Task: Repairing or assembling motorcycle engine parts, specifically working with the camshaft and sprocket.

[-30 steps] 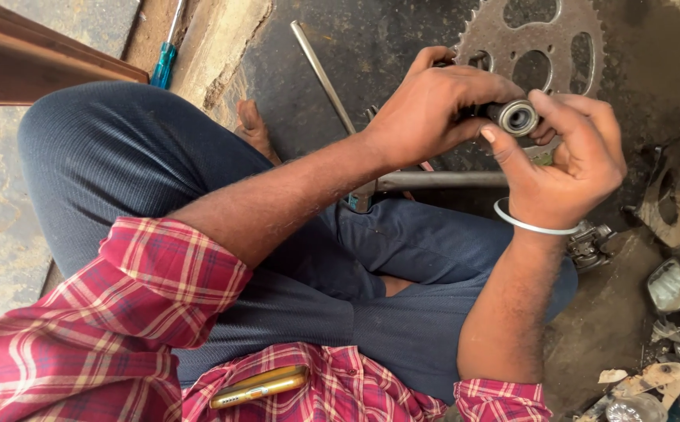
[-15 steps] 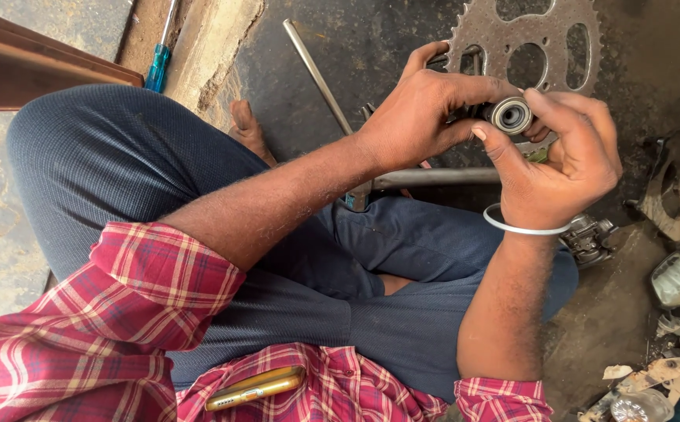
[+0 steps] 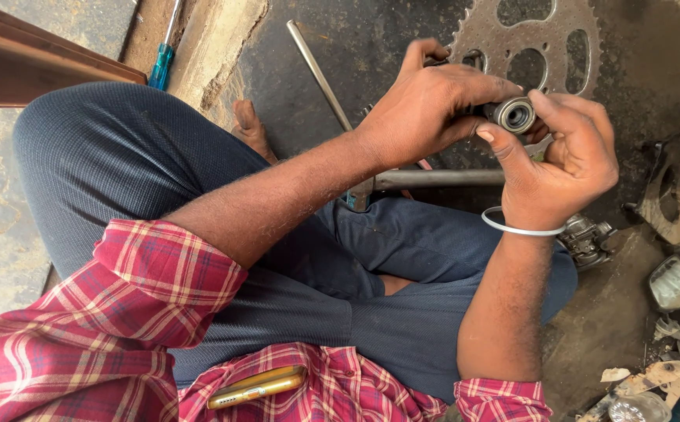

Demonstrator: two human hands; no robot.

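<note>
hands [image 3: 434, 105] shifted slightly, both gripping bearing [image 3: 513, 115]

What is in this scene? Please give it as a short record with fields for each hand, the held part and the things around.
left hand: left hand grips the dark end of the part
right hand: right hand pinches the round silver metal bearing
behind hands: large grey toothed metal sprocket on the dark floor
under hands: grey metal rod across the lap
far left: blue-handled screwdriver
pocket: gold phone
</note>
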